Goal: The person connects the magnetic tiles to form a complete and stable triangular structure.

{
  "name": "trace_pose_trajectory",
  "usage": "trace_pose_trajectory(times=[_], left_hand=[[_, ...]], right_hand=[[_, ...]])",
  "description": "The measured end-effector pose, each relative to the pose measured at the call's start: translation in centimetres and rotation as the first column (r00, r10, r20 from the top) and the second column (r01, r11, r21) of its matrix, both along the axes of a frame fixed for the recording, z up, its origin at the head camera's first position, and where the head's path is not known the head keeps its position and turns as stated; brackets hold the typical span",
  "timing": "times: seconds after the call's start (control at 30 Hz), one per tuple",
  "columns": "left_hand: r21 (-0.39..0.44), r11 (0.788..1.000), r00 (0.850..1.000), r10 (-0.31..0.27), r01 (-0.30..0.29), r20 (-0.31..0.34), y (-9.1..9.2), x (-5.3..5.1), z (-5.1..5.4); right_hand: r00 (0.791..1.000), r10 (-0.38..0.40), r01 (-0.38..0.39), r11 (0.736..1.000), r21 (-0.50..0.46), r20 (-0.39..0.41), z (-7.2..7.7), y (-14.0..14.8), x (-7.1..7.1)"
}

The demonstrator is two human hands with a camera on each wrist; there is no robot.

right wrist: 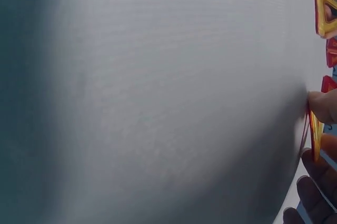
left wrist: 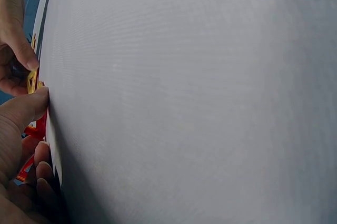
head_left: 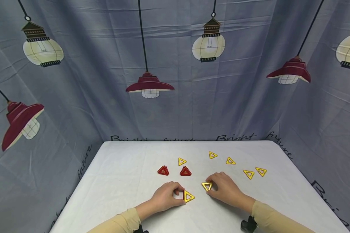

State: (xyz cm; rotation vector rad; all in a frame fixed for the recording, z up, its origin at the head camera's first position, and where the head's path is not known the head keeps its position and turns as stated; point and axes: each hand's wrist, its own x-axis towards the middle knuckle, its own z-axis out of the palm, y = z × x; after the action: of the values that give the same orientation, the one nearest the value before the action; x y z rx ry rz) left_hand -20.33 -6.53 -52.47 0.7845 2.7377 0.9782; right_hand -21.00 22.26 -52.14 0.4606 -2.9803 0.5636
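My left hand (head_left: 167, 196) pinches a piece with a yellow triangle face (head_left: 188, 196) and a red edge, low over the white table, between thumb and fingers. To its right, my right hand (head_left: 225, 189) grips a yellow triangle (head_left: 206, 186) by its right side. The two held pieces stand apart. Beyond the hands lie two red triangular pieces (head_left: 163, 170), (head_left: 185, 171). In the left wrist view the left hand (left wrist: 21, 140) shows at the left edge; in the right wrist view the right hand (right wrist: 322, 155) shows at the right edge.
Yellow triangles lie farther back: one (head_left: 182, 161) behind the red pieces, two (head_left: 213, 155), (head_left: 230, 160) at back centre-right, and two (head_left: 249, 174), (head_left: 261, 171) at the right. A grey-blue curtain with printed lamps surrounds the white table (head_left: 119, 181).
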Motion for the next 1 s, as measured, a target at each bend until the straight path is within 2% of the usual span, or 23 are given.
trace_pose_trajectory(times=[0.23,0.33,0.43,0.57,0.7,0.87,1.0], left_hand=[[0.001,1.0,1.0,0.002,-0.002,0.013,0.0,0.1,0.1],[0.002,1.0,1.0,0.003,-0.003,0.012,0.0,0.1,0.1],[0.002,1.0,1.0,0.004,-0.004,0.008,0.0,0.0,0.0],[0.002,1.0,1.0,0.006,-0.006,0.004,0.0,0.0,0.0],[0.002,1.0,1.0,0.006,-0.007,0.003,0.0,0.0,0.0],[0.005,1.0,1.0,0.006,-0.006,0.01,0.0,0.0,0.0],[0.007,1.0,1.0,0.003,-0.003,0.018,0.0,0.0,0.0]], right_hand=[[0.999,0.03,-0.03,0.999,0.01,-0.011,0.2,-0.2,0.1],[1.0,0.016,-0.016,1.0,-0.01,0.016,0.3,-0.4,0.0],[0.998,0.017,-0.013,0.997,-0.072,0.06,0.4,-0.6,-0.2],[0.989,0.047,-0.022,0.985,-0.174,0.14,0.4,-0.9,-0.4],[0.978,0.075,-0.028,0.972,-0.234,0.197,0.4,-1.3,-0.6],[0.965,0.118,-0.055,0.965,-0.258,0.234,0.2,-1.7,-0.6],[0.964,0.144,-0.089,0.967,-0.239,0.224,0.1,-2.0,-0.6]])
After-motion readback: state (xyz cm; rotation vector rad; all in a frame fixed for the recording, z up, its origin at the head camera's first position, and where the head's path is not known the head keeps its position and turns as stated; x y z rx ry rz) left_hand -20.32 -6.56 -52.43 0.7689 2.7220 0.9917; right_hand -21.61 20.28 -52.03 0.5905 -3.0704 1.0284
